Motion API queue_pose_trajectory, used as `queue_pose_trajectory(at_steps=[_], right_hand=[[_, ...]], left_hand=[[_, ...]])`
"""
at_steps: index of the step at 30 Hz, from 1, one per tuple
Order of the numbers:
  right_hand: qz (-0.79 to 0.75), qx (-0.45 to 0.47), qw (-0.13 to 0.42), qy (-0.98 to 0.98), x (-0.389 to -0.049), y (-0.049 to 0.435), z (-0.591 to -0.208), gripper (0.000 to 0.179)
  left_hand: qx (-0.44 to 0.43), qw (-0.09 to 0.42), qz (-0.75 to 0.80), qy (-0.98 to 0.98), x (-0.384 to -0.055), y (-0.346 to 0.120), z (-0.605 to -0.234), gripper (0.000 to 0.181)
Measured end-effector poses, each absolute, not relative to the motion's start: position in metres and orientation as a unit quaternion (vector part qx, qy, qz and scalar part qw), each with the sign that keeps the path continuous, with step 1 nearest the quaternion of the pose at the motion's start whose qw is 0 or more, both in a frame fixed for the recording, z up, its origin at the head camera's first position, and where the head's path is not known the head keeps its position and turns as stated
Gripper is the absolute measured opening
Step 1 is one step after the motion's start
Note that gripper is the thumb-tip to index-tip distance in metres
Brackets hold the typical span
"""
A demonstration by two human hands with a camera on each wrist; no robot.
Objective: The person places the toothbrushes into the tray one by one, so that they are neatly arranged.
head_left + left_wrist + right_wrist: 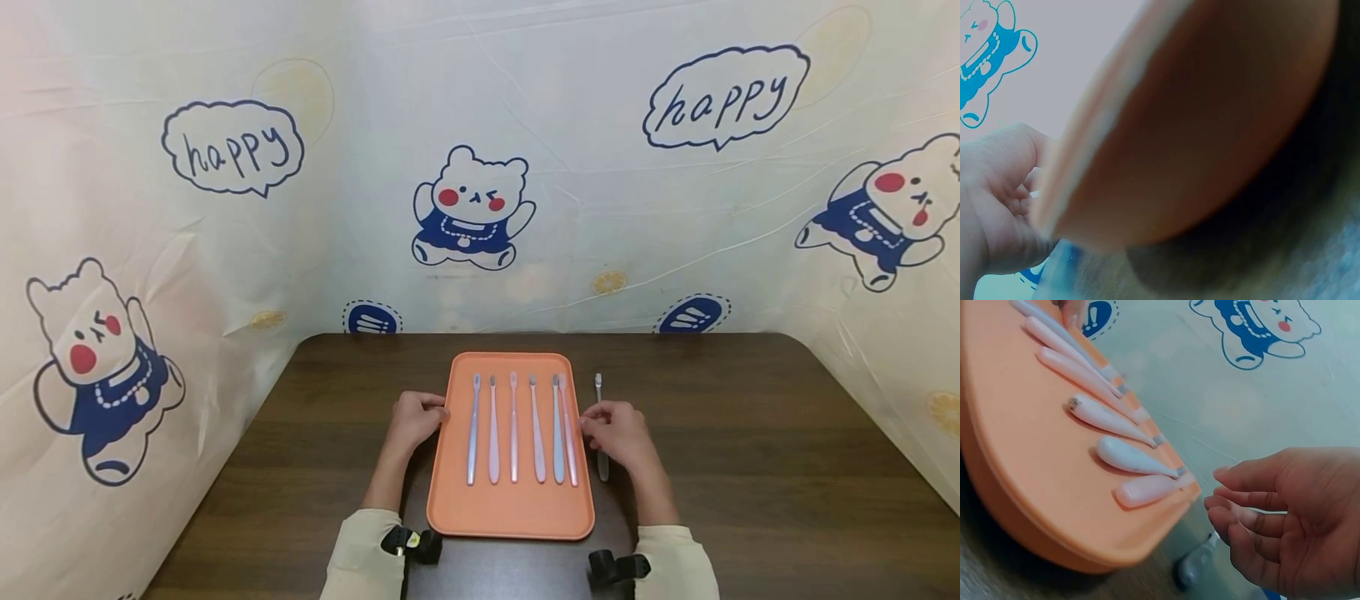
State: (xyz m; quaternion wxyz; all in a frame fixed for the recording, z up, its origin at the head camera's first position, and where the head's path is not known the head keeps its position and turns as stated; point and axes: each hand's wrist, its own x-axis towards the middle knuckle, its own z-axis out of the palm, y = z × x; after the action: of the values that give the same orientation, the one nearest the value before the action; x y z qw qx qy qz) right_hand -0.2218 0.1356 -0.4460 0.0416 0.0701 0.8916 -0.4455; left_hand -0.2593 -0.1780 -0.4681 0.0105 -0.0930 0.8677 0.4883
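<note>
An orange tray (510,515) lies on the table with several pastel toothbrushes (537,450) side by side, bristle heads toward the far end. My left hand (417,419) grips the tray's left rim; the left wrist view shows the tray's side (1210,125) blurred and close, with the thumb and fingers at its rim. My right hand (618,429) is beside the right rim, fingers loosely bent and, in the right wrist view, apart from the tray (1035,506) and holding nothing. Partly hidden beneath it, a grey toothbrush (603,468) lies on the table right of the tray.
The dark wooden table (750,433) extends to both sides of the tray. A pale cloth (600,217) printed with bears and "happy" bubbles hangs behind and at the sides. Black camera mounts (618,567) sit on both wrists, over light sleeves.
</note>
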Motion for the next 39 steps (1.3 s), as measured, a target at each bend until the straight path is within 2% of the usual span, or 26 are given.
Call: queue_pose_trajectory(at_steps=[20,39], right_hand=[[-0.441,0.080,0.053,0.892,-0.222,0.161,-0.452,0.026],[-0.440,0.094,0.048,0.892,-0.220,0.170,-0.457,0.025]], left_hand=[[-0.100,0.011,0.487,0.868,-0.260,-0.179,-0.469,0.025],[-0.103,0.018,0.487,0.867,-0.260,-0.179,-0.469,0.026]])
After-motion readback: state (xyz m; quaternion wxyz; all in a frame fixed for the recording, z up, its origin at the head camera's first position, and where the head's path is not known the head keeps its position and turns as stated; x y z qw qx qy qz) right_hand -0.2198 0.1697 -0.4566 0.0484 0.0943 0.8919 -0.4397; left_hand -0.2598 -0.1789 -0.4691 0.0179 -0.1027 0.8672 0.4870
